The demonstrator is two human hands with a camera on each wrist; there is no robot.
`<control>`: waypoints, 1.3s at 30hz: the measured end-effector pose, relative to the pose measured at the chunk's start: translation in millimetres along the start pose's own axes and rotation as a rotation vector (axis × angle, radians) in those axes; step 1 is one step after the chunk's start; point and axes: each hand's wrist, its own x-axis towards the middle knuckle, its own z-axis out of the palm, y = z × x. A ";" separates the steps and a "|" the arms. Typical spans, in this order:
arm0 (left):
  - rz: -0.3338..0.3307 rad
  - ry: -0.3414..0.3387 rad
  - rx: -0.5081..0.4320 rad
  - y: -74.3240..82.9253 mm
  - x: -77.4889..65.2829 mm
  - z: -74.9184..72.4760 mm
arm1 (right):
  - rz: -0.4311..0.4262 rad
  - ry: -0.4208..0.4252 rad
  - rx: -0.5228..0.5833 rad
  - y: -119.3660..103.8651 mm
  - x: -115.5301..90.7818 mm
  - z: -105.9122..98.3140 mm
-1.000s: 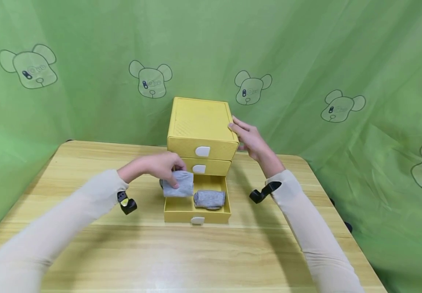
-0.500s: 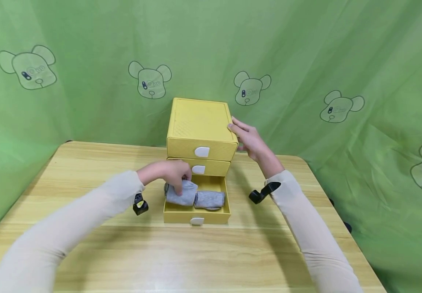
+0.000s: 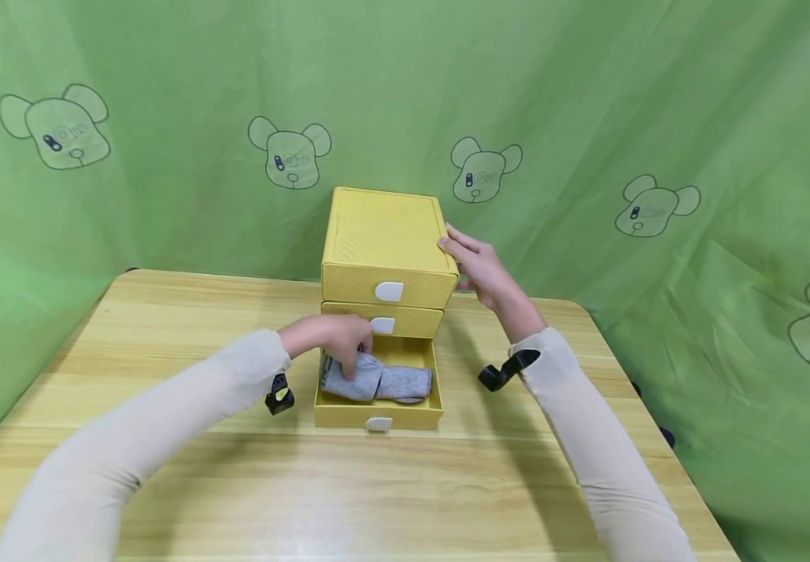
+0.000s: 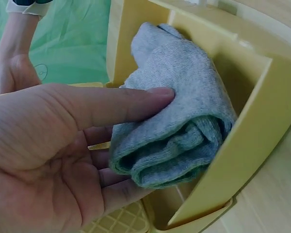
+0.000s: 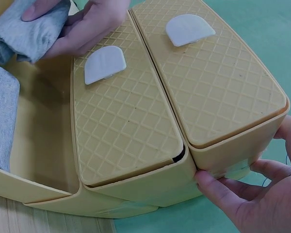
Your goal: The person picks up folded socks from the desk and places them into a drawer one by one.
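A rolled grey sock (image 3: 357, 384) is pinched in my left hand (image 3: 346, 340), thumb on one side and fingers on the other. In the left wrist view the folded layers of that sock (image 4: 184, 82) show, inside the left part of the pulled-out bottom drawer (image 3: 412, 418). Another rolled grey sock (image 3: 406, 382) lies beside it on the drawer's right. My right hand (image 3: 481, 269) rests against the right side of the yellow drawer unit (image 3: 387, 230), its thumb at the top edge. In the right wrist view the right-hand fingers (image 5: 218, 191) touch the unit's side.
The upper drawer (image 3: 415, 287) and middle drawer (image 3: 419, 322) are closed, each with a white tab. Under the unit is a wooden table (image 3: 377, 492). A green curtain (image 3: 187, 195) with bear-like faces hangs right behind.
My left hand has moved right and down, lowering the sock from above the drawer's left side into it, against the other sock. My right hand has stayed on the unit.
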 end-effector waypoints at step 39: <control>0.018 0.182 0.035 -13.5 2.3 22.8 | 0.007 0.009 0.001 -0.4 0.3 0.6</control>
